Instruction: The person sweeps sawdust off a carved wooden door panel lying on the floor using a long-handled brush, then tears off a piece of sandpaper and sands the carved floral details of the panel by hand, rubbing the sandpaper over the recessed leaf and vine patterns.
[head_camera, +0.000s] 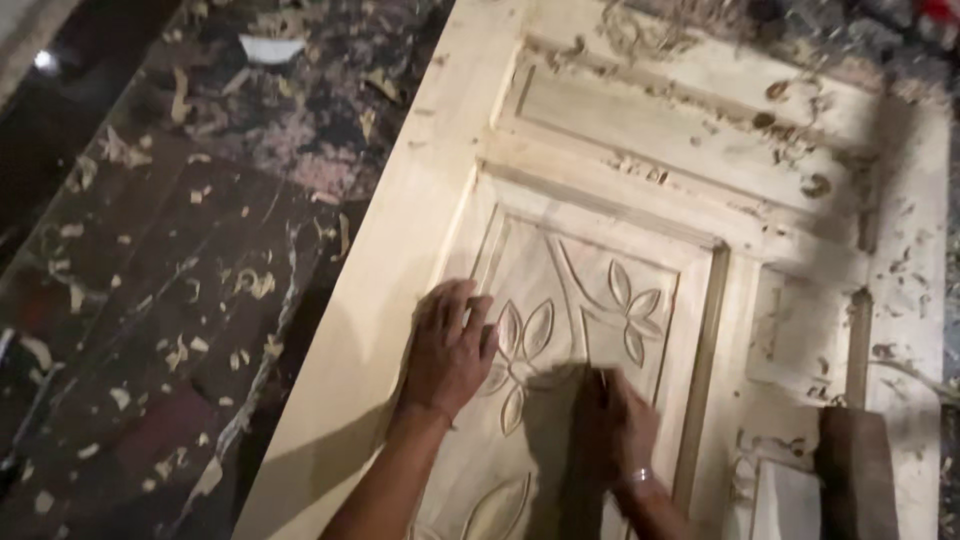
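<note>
1. Your left hand (447, 348) is lying flat on the door (640, 250), fingers spread and apart, gripping nothing, just left of the carved leaves (527, 345).
2. Your right hand (612, 425) is sitting in shadow lower on the same panel, fingers drawn together around what looks like a thin tool (590, 365); the view is too dark there to tell the tool's kind for sure.
3. The tool's tip is touching the wood between the leaves and the upper flower (630, 305).
4. You are wearing a bangle (640, 476) on your right wrist.
5. The door is lying flat and running diagonally across the view, pale and unfinished, with the carved panel near its middle.
6. A dark wooden block (855, 470) is resting on the door to the right of your right hand, apart from it.
7. Shavings (790, 130) are lying scattered over the door's upper panels.
8. More shavings are covering the dark floor (180, 300) to the left of the door.
</note>
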